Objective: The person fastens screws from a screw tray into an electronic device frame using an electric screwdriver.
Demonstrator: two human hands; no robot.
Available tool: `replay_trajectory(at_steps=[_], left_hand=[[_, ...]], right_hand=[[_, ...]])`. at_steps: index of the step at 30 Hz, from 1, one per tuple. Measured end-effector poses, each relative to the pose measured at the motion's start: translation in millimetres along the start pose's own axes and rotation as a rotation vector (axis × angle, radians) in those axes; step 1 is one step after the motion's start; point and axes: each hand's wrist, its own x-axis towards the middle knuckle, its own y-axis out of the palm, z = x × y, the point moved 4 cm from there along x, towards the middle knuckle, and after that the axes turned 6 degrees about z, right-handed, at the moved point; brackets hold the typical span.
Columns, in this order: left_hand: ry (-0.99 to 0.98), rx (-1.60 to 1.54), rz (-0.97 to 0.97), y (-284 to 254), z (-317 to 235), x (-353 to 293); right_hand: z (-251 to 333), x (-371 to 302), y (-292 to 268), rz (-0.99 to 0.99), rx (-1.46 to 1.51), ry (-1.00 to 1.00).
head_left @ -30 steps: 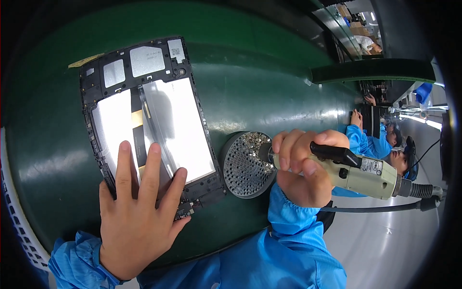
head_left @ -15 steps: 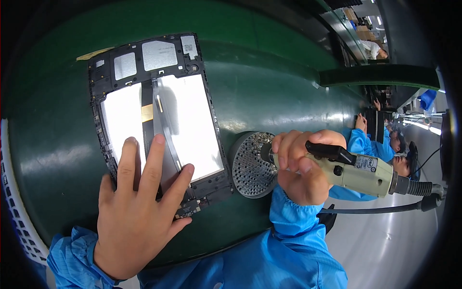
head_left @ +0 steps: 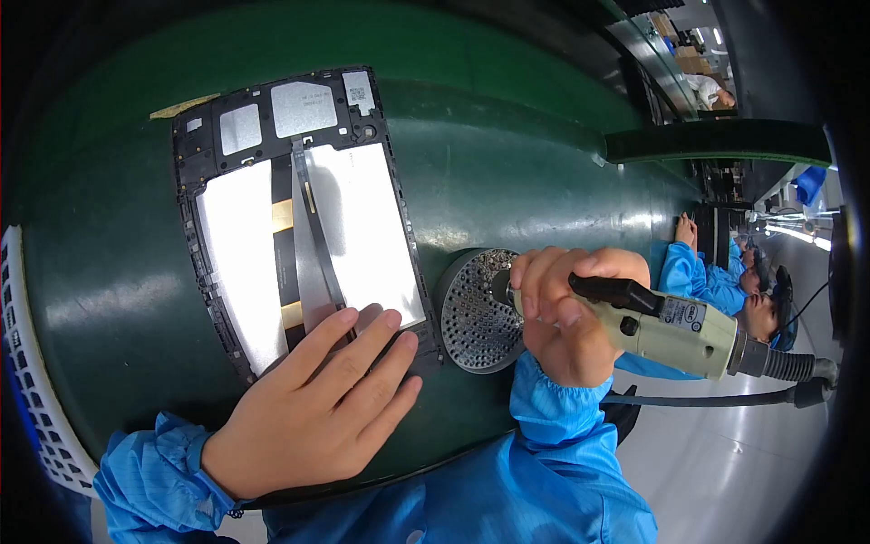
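An opened tablet housing (head_left: 362, 236), black-edged with shiny silver plates, lies on the green bench. Down its middle runs a dark flat ribbon cable (head_left: 317, 231). My left hand (head_left: 313, 408) rests over the housing's near edge, fingers stretched out and holding nothing. In my right hand (head_left: 580, 313) is a pale green electric screwdriver (head_left: 680, 335) with a black lever, my fingers wrapped round its front. Its tip end points into a round grey screw tray (head_left: 471, 313) full of small holes with screws, just right of the housing. The bit itself is hidden.
A white perforated basket (head_left: 41, 381) stands at the left edge. A yellowish strip (head_left: 186, 106) lies by the housing's far left corner. The screwdriver's cable (head_left: 725, 397) hangs at the right. Co-workers in blue sleeves (head_left: 684, 267) sit farther along the green bench (head_left: 507, 172).
My left hand has slid right and nearer to me, uncovering the left plate and a lower gold patch. My right hand and the screwdriver stay almost in place over the tray.
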Motion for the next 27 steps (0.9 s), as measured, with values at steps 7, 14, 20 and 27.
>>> replay_trajectory(at_steps=[7, 14, 20, 27], left_hand=[[0.0, -0.032, -0.036, 4.6, 5.4, 4.8], [0.087, -0.064, -0.211, 9.3, 5.2, -8.0], [0.12, -0.079, -0.209, 6.5, 8.6, -9.8], [0.098, -0.051, -0.214, 8.3, 10.1, -7.3]], right_hand=[[-2.5, 0.1, -2.0, -0.008, -0.005, -0.001], [43.4, -7.9, 16.7, 0.015, -0.011, -0.127], [44.2, -20.8, 64.5, 0.263, -0.025, -0.055], [33.0, -20.8, 75.5, 0.307, 0.01, -0.03]])
